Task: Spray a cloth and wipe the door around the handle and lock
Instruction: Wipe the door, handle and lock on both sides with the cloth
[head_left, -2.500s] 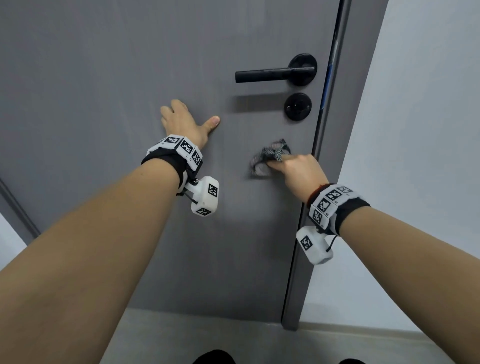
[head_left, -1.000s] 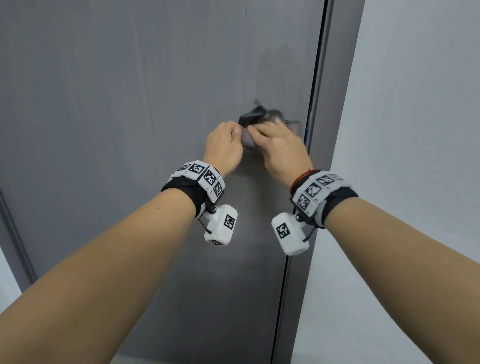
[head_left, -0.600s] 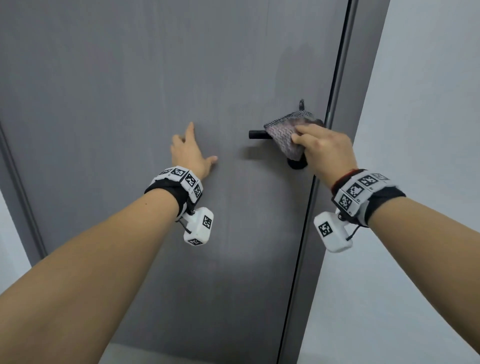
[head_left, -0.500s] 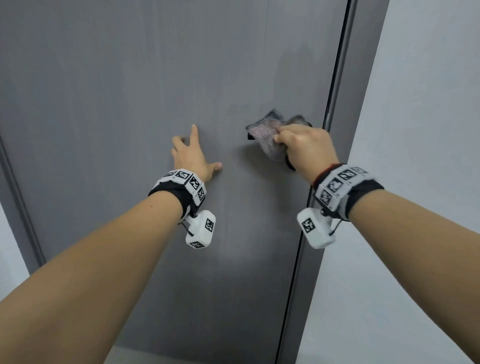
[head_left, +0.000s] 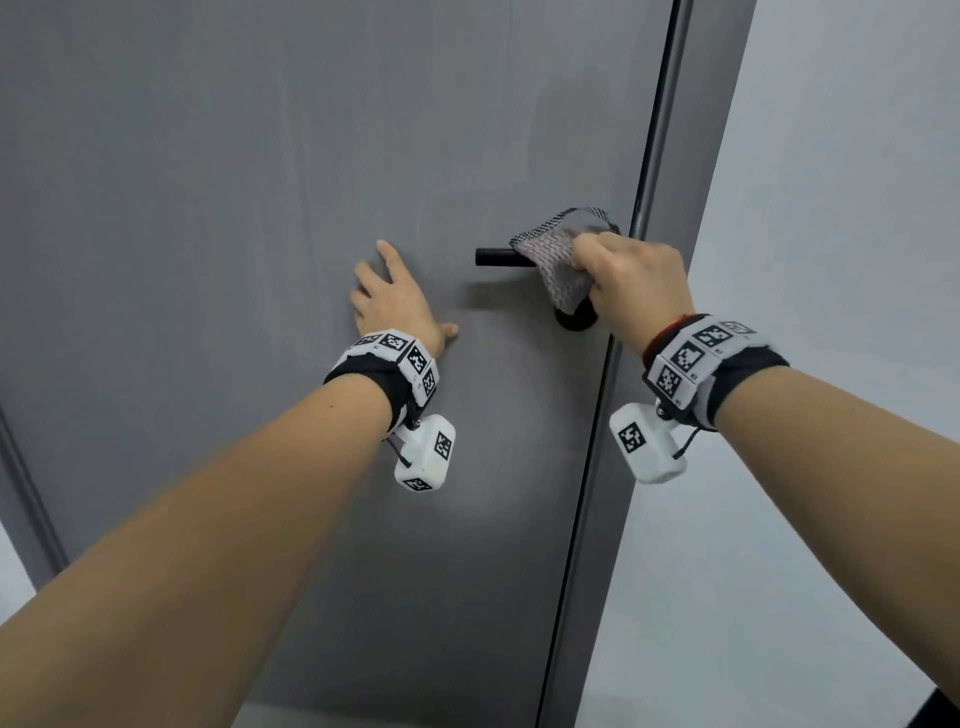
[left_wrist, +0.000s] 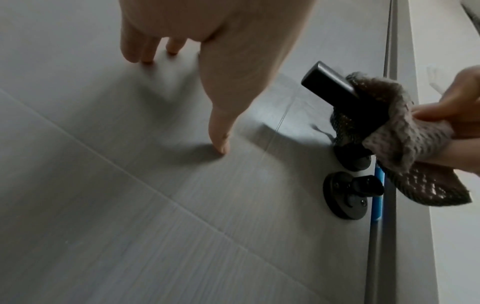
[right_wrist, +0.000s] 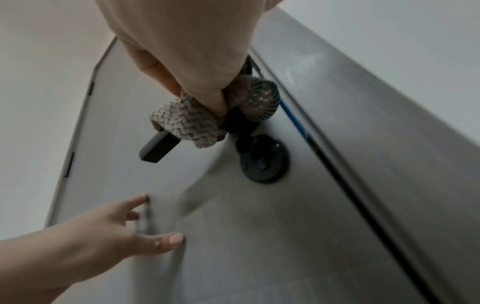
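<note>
A grey door (head_left: 260, 208) carries a black lever handle (head_left: 498, 257) with a round black lock (left_wrist: 342, 197) just below it. My right hand (head_left: 631, 283) grips a grey-and-pink patterned cloth (head_left: 558, 265), which is draped over the handle near its base and hides that end. In the right wrist view the cloth (right_wrist: 189, 125) wraps the handle (right_wrist: 158, 149) above the lock (right_wrist: 265, 164). My left hand (head_left: 395, 301) lies flat with spread fingers on the door, left of the handle and apart from it.
The door's dark edge and grey frame (head_left: 654, 156) run down just right of the handle. A pale wall (head_left: 831, 260) fills the right side. A blue strip (left_wrist: 455, 197) shows at the door edge beside the lock.
One second ago both hands were together at the cloth. The left hand then moved left and flattened on the door. The right hand has rubbed the cloth back and forth over the handle.
</note>
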